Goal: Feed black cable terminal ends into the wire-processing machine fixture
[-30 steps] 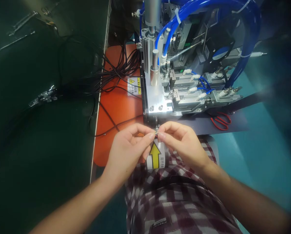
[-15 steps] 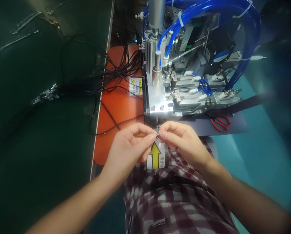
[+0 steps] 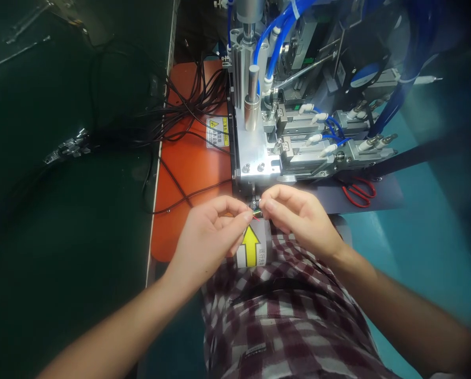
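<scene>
My left hand (image 3: 215, 229) pinches thin coloured wires (image 3: 257, 213), red and green among them, between thumb and forefinger. Close on the other side, my right hand (image 3: 300, 216) has its thumb and forefinger pressed together by the wire ends; whatever is in that pinch is too small to make out. Both hands are in front of the machine's metal base plate (image 3: 254, 152). Just below the fingertips is a white label with a yellow arrow (image 3: 251, 247).
Black cables (image 3: 196, 105) run across an orange board (image 3: 191, 173) to a bundle on the dark green surface (image 3: 61, 252). Air cylinders (image 3: 306, 163) and blue hoses (image 3: 284, 31) belong to the machine. Red-handled scissors (image 3: 359, 192) lie to the right on a grey plate (image 3: 389, 195).
The view has shifted slightly. My right fingertips have drawn a little away from the left ones, so more of the coloured wires shows between them. My left hand keeps its pinch.
</scene>
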A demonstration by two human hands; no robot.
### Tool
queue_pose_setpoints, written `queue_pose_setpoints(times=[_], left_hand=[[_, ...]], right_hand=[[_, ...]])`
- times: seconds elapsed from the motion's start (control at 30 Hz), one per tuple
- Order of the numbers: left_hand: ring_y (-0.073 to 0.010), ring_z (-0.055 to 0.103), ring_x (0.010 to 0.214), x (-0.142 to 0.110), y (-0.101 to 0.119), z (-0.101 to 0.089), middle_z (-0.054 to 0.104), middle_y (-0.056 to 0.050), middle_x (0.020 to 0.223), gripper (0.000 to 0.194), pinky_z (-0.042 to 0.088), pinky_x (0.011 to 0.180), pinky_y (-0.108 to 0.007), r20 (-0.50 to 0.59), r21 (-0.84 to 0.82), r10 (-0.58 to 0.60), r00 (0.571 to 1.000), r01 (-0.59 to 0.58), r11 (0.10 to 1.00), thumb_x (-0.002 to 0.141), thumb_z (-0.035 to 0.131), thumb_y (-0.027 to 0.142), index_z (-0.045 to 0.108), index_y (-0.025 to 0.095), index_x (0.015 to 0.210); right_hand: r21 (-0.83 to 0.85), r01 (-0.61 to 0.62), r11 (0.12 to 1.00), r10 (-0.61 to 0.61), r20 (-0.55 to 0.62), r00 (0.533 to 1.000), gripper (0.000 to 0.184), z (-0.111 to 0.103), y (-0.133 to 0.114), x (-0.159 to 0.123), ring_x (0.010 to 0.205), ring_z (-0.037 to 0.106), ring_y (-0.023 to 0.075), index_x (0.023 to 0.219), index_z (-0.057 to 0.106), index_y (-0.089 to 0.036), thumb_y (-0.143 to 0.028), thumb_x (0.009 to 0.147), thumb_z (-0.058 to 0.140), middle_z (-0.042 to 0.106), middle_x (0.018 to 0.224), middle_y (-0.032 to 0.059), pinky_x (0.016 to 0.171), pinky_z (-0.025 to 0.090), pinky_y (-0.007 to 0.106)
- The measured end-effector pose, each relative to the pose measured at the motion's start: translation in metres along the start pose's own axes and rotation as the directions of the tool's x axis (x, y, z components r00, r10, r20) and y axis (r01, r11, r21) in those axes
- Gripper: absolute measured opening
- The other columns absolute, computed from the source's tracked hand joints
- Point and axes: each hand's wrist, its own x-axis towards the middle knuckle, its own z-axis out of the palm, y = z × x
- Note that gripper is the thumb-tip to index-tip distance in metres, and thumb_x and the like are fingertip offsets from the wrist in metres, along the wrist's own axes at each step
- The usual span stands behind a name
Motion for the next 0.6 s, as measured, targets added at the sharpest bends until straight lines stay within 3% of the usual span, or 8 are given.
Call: queue_pose_setpoints(times=[0.23, 0.6], left_hand=[[-0.0052, 0.034, 0.038, 0.004, 0.004, 0.01, 0.043, 0.006, 0.043, 0.018, 0.025, 0.037, -0.015, -0.052, -0.009, -0.039, 0.998, 0.039, 0.999, 0.082, 0.064, 0.034, 0.058, 0.018, 0.075], [-0.0037, 0.031, 0.038, 0.009, 0.004, 0.015, 0.042, 0.008, 0.041, 0.019, 0.025, 0.038, -0.014, -0.03, -0.059, -0.052, 0.998, 0.05, 0.997, 0.085, 0.062, 0.034, 0.057, 0.018, 0.077]], right_hand=[[-0.065, 0.013, 0.998, -0.021, -0.123, 0.992, 0.01, 0.005, 0.01, -0.004, 0.059, 0.047, 0.0107, 0.075, 0.06, -0.016, -0.024, 0.081, 0.063, 0.056, 0.07, 0.0007, 0.05, 0.036, 0.023], [0.045, 0.002, 0.999, 0.006, -0.18, 0.984, 0.011, 0.013, 0.014, -0.009, 0.05, 0.04, 0.0084, 0.078, 0.055, -0.018, -0.025, 0.085, 0.058, 0.046, 0.058, -0.0048, 0.045, 0.033, 0.021]])
